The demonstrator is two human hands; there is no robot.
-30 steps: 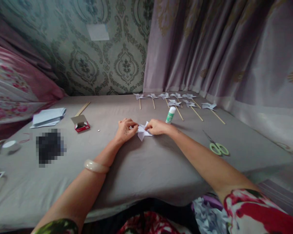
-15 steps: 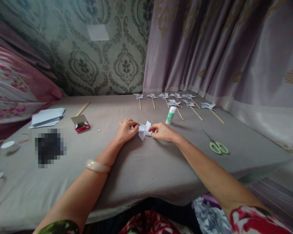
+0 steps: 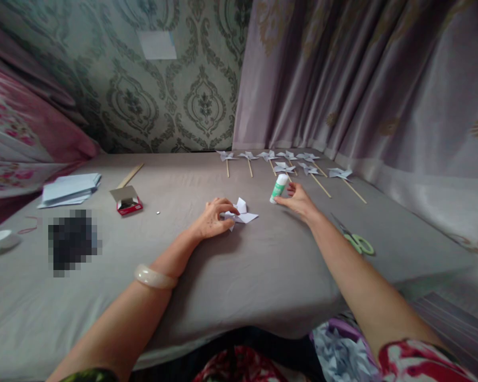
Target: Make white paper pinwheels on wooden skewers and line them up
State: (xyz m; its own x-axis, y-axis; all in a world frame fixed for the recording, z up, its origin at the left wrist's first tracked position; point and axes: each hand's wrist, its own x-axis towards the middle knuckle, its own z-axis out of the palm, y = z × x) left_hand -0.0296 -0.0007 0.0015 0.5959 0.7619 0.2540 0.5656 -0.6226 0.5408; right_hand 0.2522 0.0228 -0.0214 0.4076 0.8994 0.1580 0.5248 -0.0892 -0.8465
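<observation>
A partly folded white paper pinwheel (image 3: 242, 213) lies on the grey bed sheet (image 3: 231, 270). My left hand (image 3: 213, 217) presses down on its left side with curled fingers. My right hand (image 3: 297, 197) has reached to the right and closes its fingers around a white and green glue stick (image 3: 279, 188), which stands tilted on the sheet.
Several finished pinwheels on wooden sticks (image 3: 287, 167) lie in rows by the curtain. Green-handled scissors (image 3: 356, 241) lie at the right. A red box (image 3: 127, 201), a wooden stick (image 3: 130, 174), a stack of white paper (image 3: 69, 188) and a tape roll (image 3: 0, 239) sit at the left.
My right hand let go of the paper pinwheel and moved right to the glue stick. My left hand stayed on the pinwheel, whose flaps have sprung open a little.
</observation>
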